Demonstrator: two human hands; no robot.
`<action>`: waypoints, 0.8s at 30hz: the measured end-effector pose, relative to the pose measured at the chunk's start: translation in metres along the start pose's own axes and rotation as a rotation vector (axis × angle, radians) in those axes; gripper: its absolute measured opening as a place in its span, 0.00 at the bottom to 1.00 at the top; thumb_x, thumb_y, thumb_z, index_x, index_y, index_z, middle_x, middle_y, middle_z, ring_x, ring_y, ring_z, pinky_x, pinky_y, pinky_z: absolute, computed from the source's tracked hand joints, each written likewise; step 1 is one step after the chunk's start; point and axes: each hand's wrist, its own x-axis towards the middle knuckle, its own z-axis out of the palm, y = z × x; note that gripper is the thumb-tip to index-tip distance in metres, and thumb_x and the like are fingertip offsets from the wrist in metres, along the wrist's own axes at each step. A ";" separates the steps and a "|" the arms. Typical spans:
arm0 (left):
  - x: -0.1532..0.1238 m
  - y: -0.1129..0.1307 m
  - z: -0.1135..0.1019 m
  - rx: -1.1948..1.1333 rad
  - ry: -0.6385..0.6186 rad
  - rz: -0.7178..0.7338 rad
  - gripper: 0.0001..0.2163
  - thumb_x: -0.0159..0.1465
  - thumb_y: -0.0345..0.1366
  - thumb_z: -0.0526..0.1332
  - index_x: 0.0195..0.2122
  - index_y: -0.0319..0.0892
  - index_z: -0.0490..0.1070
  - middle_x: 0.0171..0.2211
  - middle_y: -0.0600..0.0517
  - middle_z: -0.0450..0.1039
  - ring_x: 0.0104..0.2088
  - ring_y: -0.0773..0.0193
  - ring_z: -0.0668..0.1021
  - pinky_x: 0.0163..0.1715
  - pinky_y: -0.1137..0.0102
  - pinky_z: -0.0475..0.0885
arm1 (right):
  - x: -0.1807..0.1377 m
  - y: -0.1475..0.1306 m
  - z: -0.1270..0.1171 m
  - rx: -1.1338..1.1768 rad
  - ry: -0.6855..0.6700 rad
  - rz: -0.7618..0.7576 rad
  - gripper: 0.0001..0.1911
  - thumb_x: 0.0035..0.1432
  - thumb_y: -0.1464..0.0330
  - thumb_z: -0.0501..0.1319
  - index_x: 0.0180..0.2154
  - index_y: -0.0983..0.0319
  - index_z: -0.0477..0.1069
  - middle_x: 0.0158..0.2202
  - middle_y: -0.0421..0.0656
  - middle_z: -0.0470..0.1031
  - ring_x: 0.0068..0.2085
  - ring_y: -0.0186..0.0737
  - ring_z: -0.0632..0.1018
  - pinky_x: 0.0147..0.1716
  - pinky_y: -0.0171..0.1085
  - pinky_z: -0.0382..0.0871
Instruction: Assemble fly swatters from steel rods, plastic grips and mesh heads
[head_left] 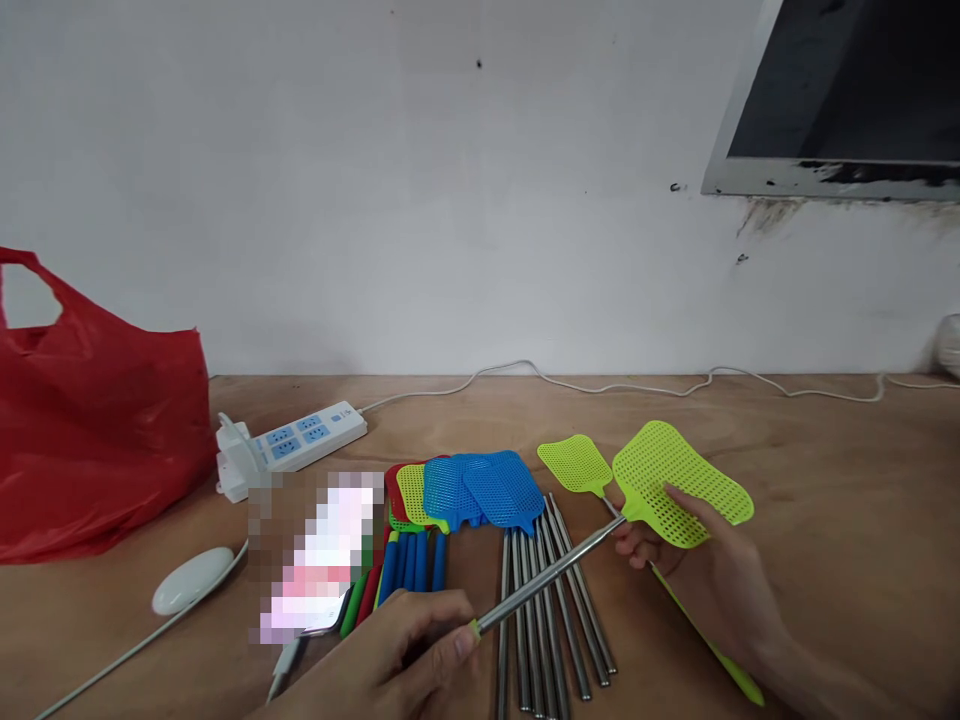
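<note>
A yellow-green fly swatter (660,465) is held slantwise in both hands above the table. My left hand (405,645) is closed around its handle end, where the metal rod comes out. My right hand (724,585) grips the perforated head near its neck, thumb on top and fingers underneath. Behind that hand lies a second yellow-green swatter (576,463), partly hidden. Below the rod several loose metal rods (559,620) lie side by side. Loose blue swatter heads (502,490) overlap red and yellow-green ones. Several blue, red and green handles (420,565) lie beside my left hand.
On the wooden table (847,500), a phone (330,560) with a blurred screen lies left of the handles. A white power strip (315,435), a white mouse-shaped object (193,580) and a red plastic bag (97,420) are farther left. A white cable (600,387) runs along the wall.
</note>
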 end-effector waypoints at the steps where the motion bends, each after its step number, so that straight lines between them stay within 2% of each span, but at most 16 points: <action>1: 0.000 0.002 -0.001 0.021 0.016 0.005 0.25 0.68 0.62 0.49 0.39 0.45 0.71 0.26 0.57 0.62 0.28 0.65 0.68 0.26 0.74 0.64 | 0.000 -0.002 -0.001 0.002 -0.006 -0.010 0.17 0.50 0.56 0.69 0.33 0.64 0.79 0.27 0.48 0.79 0.27 0.42 0.76 0.24 0.37 0.73; 5: 0.002 0.012 -0.005 0.135 0.094 0.035 0.25 0.69 0.59 0.47 0.34 0.44 0.71 0.30 0.55 0.65 0.33 0.62 0.69 0.34 0.71 0.64 | 0.002 0.001 0.001 -0.054 -0.009 -0.071 0.16 0.50 0.55 0.70 0.29 0.61 0.76 0.22 0.41 0.73 0.21 0.35 0.69 0.19 0.34 0.67; 8: 0.003 0.013 -0.004 0.178 0.135 0.020 0.25 0.70 0.58 0.46 0.33 0.44 0.72 0.33 0.54 0.69 0.35 0.60 0.69 0.36 0.70 0.64 | -0.002 0.016 0.008 -0.107 -0.061 -0.066 0.19 0.52 0.52 0.70 0.24 0.61 0.72 0.16 0.37 0.66 0.17 0.31 0.64 0.15 0.32 0.62; 11: 0.005 0.014 -0.001 0.192 0.160 0.032 0.25 0.70 0.59 0.46 0.31 0.45 0.71 0.33 0.52 0.70 0.36 0.59 0.70 0.38 0.68 0.64 | -0.009 0.034 0.018 -0.178 -0.210 0.004 0.20 0.56 0.50 0.65 0.34 0.62 0.75 0.18 0.38 0.70 0.18 0.33 0.67 0.17 0.33 0.65; 13: 0.006 0.016 0.000 0.181 0.169 0.051 0.26 0.69 0.60 0.46 0.31 0.45 0.70 0.34 0.52 0.71 0.37 0.58 0.70 0.40 0.67 0.64 | -0.012 0.042 0.023 -0.184 -0.248 0.006 0.21 0.58 0.50 0.64 0.38 0.62 0.75 0.19 0.37 0.69 0.19 0.34 0.69 0.18 0.33 0.65; 19: 0.009 0.021 0.001 0.178 0.157 0.047 0.25 0.70 0.58 0.46 0.33 0.44 0.70 0.35 0.51 0.71 0.39 0.57 0.71 0.42 0.66 0.64 | -0.010 0.044 0.027 -0.164 -0.217 -0.005 0.22 0.57 0.49 0.65 0.37 0.63 0.76 0.17 0.36 0.68 0.17 0.33 0.68 0.16 0.32 0.65; 24: 0.013 0.024 0.004 0.096 0.126 0.083 0.25 0.71 0.57 0.46 0.32 0.44 0.70 0.33 0.53 0.69 0.39 0.58 0.72 0.41 0.67 0.64 | -0.011 0.042 0.028 -0.137 -0.248 0.002 0.21 0.57 0.50 0.65 0.38 0.63 0.76 0.18 0.37 0.69 0.17 0.33 0.67 0.16 0.32 0.66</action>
